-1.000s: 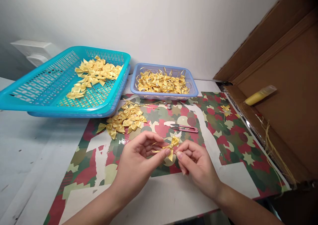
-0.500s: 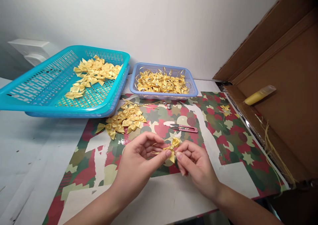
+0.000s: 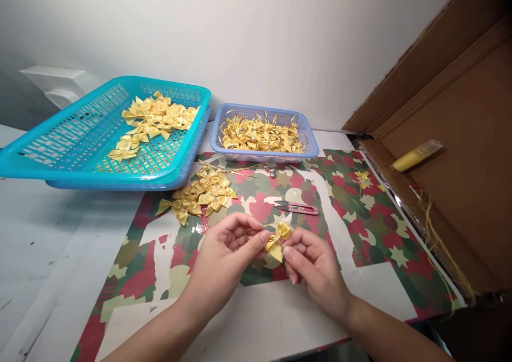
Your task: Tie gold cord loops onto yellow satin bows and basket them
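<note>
Between my two hands is a yellow ribbon bow (image 3: 276, 247) with a loop of gold cord (image 3: 251, 232) on its left side. My left hand (image 3: 228, 255) pinches the bow's left part between thumb and fingers. Thumb and forefinger of my right hand (image 3: 314, 263) are closed at the bow's right edge; whether they grip ribbon or a cord end is hidden. Just beyond my hands lie pink thread snips (image 3: 298, 208). A pile of yellow bows (image 3: 206, 191) rests on the patterned sheet to the far left of them.
A turquoise basket (image 3: 96, 171) with bows stands at the back left. Beside it, a blue-purple basket (image 3: 264, 155) holds bows with gold loops. Gold cords (image 3: 236, 170) and small silver bells (image 3: 272, 173) lie before it. A cardboard box wall (image 3: 452, 202) borders the right side.
My left thumb has shifted slightly up and left on the bow. The bow has turned so that more of its front and lower tail show.
</note>
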Demonstrator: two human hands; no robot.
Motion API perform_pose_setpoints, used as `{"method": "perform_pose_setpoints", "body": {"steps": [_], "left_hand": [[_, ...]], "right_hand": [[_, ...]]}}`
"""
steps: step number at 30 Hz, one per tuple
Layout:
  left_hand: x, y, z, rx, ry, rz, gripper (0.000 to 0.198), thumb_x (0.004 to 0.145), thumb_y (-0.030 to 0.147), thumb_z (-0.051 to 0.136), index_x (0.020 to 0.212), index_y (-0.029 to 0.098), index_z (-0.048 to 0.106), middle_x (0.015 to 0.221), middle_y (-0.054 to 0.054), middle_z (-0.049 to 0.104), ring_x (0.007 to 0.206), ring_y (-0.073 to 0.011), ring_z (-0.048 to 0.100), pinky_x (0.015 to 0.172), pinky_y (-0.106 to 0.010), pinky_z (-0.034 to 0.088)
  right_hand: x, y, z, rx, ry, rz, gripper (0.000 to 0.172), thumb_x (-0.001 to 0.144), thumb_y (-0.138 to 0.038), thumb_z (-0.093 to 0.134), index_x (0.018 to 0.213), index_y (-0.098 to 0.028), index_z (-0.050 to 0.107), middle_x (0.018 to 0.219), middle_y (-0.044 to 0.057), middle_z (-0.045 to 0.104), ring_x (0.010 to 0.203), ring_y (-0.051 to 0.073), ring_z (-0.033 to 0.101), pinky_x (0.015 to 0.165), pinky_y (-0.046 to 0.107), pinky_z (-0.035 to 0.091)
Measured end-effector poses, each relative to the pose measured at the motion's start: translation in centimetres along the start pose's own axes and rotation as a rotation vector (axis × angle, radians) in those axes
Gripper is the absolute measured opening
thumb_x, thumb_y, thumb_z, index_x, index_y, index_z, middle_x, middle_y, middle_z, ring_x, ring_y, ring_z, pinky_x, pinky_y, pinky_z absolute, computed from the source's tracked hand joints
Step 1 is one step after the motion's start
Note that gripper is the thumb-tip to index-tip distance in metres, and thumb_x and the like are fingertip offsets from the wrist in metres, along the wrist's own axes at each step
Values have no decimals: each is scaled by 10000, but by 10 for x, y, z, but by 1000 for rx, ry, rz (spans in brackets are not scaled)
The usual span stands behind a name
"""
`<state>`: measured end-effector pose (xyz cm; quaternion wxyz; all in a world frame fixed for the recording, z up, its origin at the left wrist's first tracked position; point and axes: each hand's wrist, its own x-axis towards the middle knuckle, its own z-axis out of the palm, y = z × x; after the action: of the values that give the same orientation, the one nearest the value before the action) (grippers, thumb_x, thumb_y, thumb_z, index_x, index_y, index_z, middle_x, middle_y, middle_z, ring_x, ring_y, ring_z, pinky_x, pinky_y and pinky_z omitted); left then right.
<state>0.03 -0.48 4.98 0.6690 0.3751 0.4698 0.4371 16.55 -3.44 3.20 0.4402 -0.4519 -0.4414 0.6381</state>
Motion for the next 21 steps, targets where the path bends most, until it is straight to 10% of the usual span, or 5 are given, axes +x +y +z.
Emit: {"method": "perform_pose_setpoints", "body": {"steps": [12, 21], "left_hand": [[-8, 2, 0, 595, 4, 533, 45, 794, 155, 619, 761, 165, 647, 788, -36, 677, 724, -140, 648, 604, -220, 557], [-6, 0, 0, 678, 15, 561, 75, 789, 158, 635, 716, 166, 647, 726, -19, 669, 644, -116, 622, 550, -204, 529]], "right_hand": [[2, -1, 3, -19, -10, -19, 264, 888, -416, 589, 788, -179, 529, 494, -77, 442, 445, 60, 396, 456, 185, 324], [1, 0, 6, -81, 1, -34, 229, 895, -364, 574, 760, -185, 525, 503, -73, 441, 449, 65, 391, 456, 195, 326]]}}
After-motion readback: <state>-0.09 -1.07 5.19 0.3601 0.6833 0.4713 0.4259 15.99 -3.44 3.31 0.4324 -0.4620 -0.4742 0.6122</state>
